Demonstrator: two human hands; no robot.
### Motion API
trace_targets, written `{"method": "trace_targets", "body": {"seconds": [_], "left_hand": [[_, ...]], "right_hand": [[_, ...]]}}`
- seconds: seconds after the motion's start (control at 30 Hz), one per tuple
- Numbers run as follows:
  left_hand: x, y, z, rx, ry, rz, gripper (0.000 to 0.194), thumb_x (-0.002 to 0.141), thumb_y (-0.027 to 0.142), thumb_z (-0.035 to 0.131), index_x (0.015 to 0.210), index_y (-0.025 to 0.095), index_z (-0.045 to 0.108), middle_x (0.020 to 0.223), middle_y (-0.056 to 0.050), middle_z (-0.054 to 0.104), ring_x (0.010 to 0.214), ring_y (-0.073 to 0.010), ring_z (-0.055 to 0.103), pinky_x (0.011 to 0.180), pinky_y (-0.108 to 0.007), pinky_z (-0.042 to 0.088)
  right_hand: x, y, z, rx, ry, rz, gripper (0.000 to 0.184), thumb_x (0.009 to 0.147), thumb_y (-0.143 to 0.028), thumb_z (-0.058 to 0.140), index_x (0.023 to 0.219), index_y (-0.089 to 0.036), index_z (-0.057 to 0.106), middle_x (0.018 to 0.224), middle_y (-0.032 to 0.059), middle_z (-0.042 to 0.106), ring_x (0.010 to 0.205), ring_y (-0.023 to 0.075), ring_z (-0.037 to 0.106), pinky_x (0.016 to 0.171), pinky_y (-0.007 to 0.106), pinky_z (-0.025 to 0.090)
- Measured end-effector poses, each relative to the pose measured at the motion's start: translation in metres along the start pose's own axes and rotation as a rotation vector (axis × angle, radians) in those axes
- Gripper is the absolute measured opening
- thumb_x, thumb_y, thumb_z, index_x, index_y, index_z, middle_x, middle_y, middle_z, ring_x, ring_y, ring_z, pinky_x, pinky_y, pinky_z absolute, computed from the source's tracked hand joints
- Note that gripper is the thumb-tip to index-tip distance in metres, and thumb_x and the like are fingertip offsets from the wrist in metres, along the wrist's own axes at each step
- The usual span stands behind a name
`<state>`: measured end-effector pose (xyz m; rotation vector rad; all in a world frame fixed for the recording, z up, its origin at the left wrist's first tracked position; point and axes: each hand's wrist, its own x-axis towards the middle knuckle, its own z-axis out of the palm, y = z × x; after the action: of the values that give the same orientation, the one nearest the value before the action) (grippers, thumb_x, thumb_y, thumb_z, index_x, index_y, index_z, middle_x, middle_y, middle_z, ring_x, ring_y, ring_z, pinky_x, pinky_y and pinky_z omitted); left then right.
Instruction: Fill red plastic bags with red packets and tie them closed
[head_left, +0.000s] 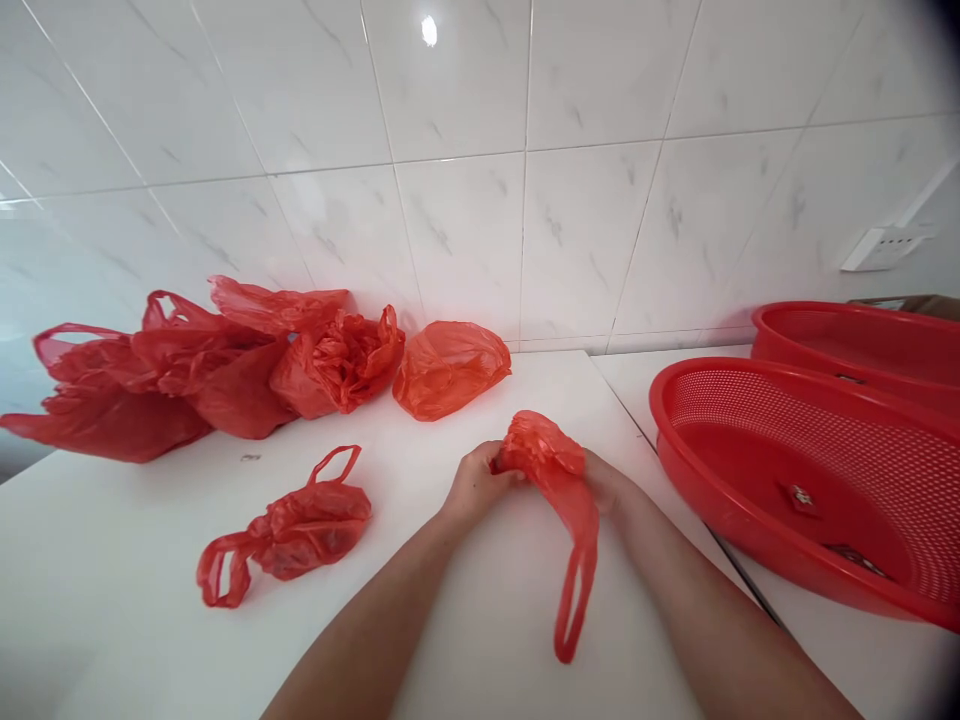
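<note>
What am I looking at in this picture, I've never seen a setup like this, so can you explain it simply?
There's no machine here, just a person working with two bare hands. The single picture comes from a camera worn on their head, looking forward and down, so their forearms enter from the bottom.

The left hand grips a crumpled red plastic bag, one looped handle dangling. The right hand is at the bag's other side, its fingers mostly hidden.

On the white tabletop, a smaller red bag lies to the left, with more red bags bunched behind it and a lighter red bag near the tiled wall. To the right are two red baskets: a front basket with a perforated side, and a rear basket.
</note>
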<state>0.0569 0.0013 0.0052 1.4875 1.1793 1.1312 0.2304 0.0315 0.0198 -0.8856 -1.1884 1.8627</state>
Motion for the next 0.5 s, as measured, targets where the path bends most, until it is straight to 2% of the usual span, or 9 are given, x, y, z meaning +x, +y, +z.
{"method": "trace_targets", "body": {"seconds": [0.03,0.1,0.2,0.27,0.33,0.4,0.5], "left_hand": [[0.002,-0.003,-0.006,0.069,0.053,-0.007,0.006,0.073,0.022,0.057,0.074,0.018,0.059,0.069,0.0,0.055,0.064,-0.0127,0.053,0.06,-0.025,0.042],[0.005,-0.009,-0.018,0.19,0.215,-0.023,0.014,0.074,0.025,0.054,0.063,0.017,0.053,0.063,0.002,0.049,0.058,-0.0106,0.046,0.054,-0.023,0.037],[0.01,-0.013,-0.032,0.228,0.41,-0.027,0.019,0.073,0.031,0.055,0.061,0.017,0.049,0.069,0.001,0.049,0.06,-0.0101,0.045,0.054,-0.022,0.037],[0.011,-0.012,-0.035,0.132,0.426,-0.065,0.019,0.073,0.035,0.056,0.066,0.018,0.05,0.071,0.001,0.051,0.059,-0.0104,0.047,0.052,-0.022,0.038],[0.01,-0.009,-0.034,0.0,0.386,-0.132,0.021,0.074,0.038,0.054,0.071,0.019,0.048,0.065,0.002,0.051,0.053,-0.0102,0.047,0.047,-0.022,0.037],[0.009,-0.007,-0.029,-0.087,0.354,-0.165,0.022,0.074,0.039,0.054,0.071,0.019,0.045,0.061,0.003,0.049,0.049,-0.0095,0.045,0.045,-0.021,0.036],[0.006,-0.005,-0.021,-0.068,0.354,-0.123,0.022,0.073,0.035,0.057,0.069,0.019,0.042,0.06,0.004,0.049,0.049,-0.0082,0.044,0.045,-0.02,0.035]], "right_hand": [[0.001,0.0,-0.003,0.053,-0.067,0.056,0.028,0.074,-0.037,0.064,0.092,-0.015,0.064,0.09,0.0106,0.067,0.084,0.0233,0.063,0.073,0.034,0.051],[0.005,0.001,-0.013,0.161,-0.105,0.107,0.031,0.079,-0.042,0.058,0.095,-0.016,0.063,0.092,0.0088,0.066,0.084,0.0201,0.062,0.069,0.03,0.052],[0.013,0.004,-0.031,0.231,0.071,-0.028,0.028,0.079,-0.042,0.057,0.094,-0.018,0.061,0.084,0.0046,0.064,0.067,0.0145,0.059,0.048,0.023,0.047],[0.016,0.005,-0.039,0.239,0.132,-0.105,0.025,0.077,-0.04,0.06,0.092,-0.02,0.06,0.079,0.0025,0.063,0.059,0.0123,0.056,0.043,0.021,0.043],[0.017,0.007,-0.039,0.204,0.13,-0.127,0.027,0.074,-0.036,0.065,0.096,-0.021,0.058,0.078,0.0015,0.063,0.058,0.0116,0.055,0.046,0.021,0.043],[0.015,0.009,-0.03,0.106,0.122,-0.115,0.039,0.069,-0.032,0.071,0.103,-0.022,0.056,0.081,0.0011,0.064,0.06,0.0119,0.056,0.049,0.022,0.044],[0.012,0.011,-0.008,-0.065,0.158,-0.152,0.055,0.061,-0.031,0.076,0.11,-0.025,0.053,0.091,0.0025,0.066,0.07,0.0161,0.059,0.054,0.025,0.046]]}}
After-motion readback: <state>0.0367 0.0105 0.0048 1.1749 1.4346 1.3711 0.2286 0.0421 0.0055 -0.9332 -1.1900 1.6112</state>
